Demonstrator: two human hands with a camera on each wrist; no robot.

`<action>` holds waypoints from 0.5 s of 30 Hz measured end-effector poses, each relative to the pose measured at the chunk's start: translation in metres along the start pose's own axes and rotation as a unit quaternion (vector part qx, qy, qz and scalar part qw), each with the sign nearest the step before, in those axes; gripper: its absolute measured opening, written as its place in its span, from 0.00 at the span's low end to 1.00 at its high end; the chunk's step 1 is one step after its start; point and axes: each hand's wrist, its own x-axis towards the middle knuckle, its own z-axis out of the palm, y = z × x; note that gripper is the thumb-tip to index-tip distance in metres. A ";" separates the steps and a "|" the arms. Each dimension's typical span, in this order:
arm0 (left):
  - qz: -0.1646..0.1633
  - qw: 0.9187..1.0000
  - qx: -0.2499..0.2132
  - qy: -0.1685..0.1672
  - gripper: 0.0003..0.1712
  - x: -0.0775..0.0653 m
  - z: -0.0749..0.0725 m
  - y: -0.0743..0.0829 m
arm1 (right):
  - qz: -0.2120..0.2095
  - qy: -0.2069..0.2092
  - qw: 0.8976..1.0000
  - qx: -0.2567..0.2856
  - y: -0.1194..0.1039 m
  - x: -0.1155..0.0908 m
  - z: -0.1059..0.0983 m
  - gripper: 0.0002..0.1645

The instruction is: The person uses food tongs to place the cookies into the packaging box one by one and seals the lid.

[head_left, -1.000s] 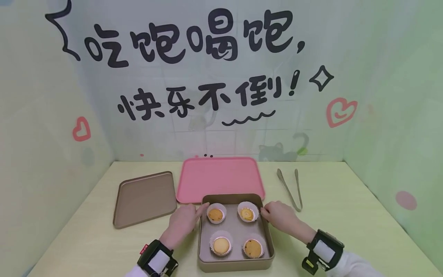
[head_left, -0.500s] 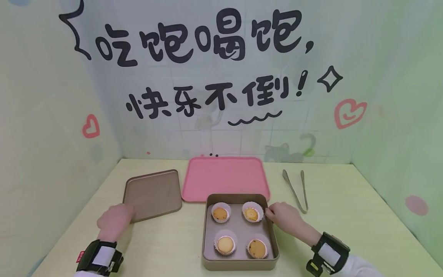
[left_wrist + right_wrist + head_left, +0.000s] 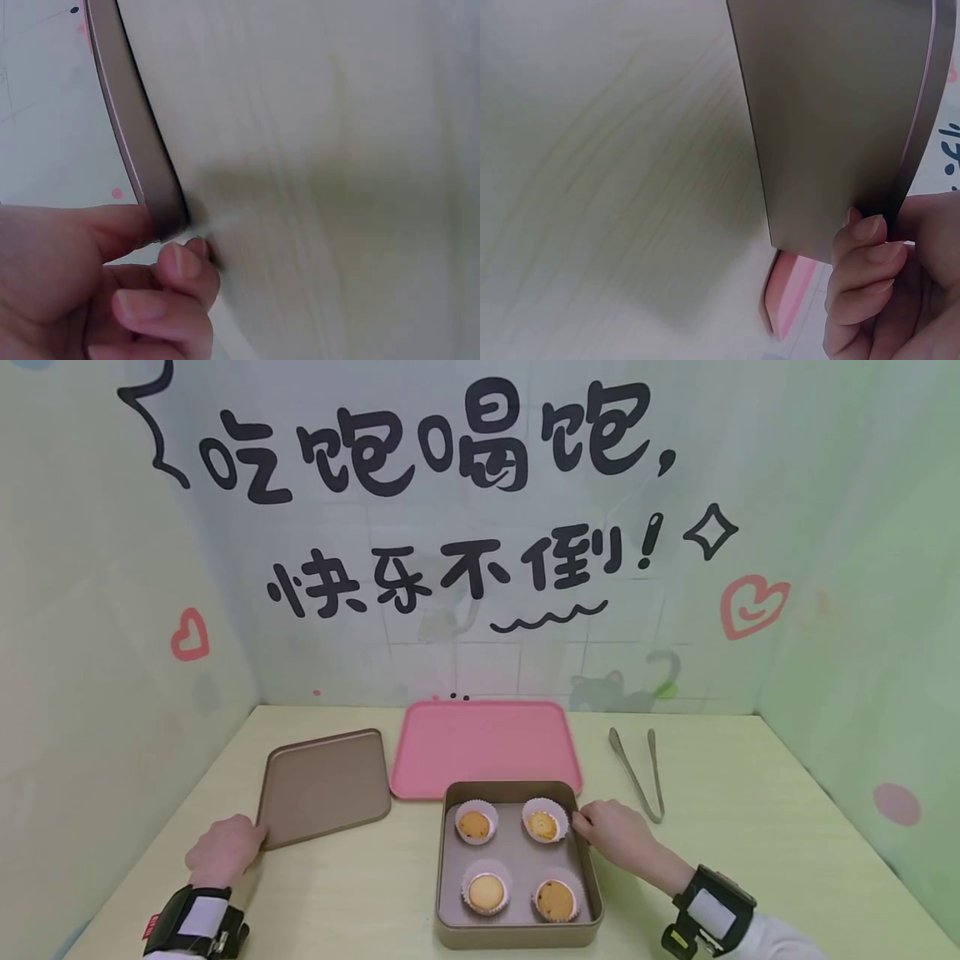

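A deep brown square baking pan stands at the front of the table, with several small round cookies in white paper cups. My right hand grips its right wall near the far corner. In the right wrist view the fingers curl against the pan's outer side, and the thumb lies at the rim. To the left, my left hand pinches the near left corner of a shallow brown tray. The left wrist view has the thumb against the tray's edge and curled fingers below.
Behind the pan lies a pink tray, its front edge close to the pan's far wall. Metal tongs lie spread at the right. A printed cloth wall borders the table at the back and sides.
My left hand has left the pan's left wall and moved left to the shallow brown tray's near corner. The right hand stays on the pan. The head view has shifted slightly.
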 end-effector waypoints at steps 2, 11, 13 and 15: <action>0.003 1.000 -0.004 0.005 0.20 0.001 0.000 -0.001 | 0.003 -0.001 1.000 0.002 -0.001 0.000 0.000 0.24; 0.021 0.999 -0.033 0.014 0.16 -0.003 -0.008 0.000 | 0.000 -0.003 1.000 0.010 -0.002 0.000 0.000 0.23; 0.039 0.998 -0.035 0.021 0.16 -0.004 -0.010 0.000 | 0.000 -0.003 1.000 0.011 -0.002 0.000 -0.001 0.24; 0.052 0.997 -0.038 0.032 0.15 -0.005 -0.011 -0.001 | -0.003 -0.002 1.000 0.010 -0.002 0.000 -0.001 0.24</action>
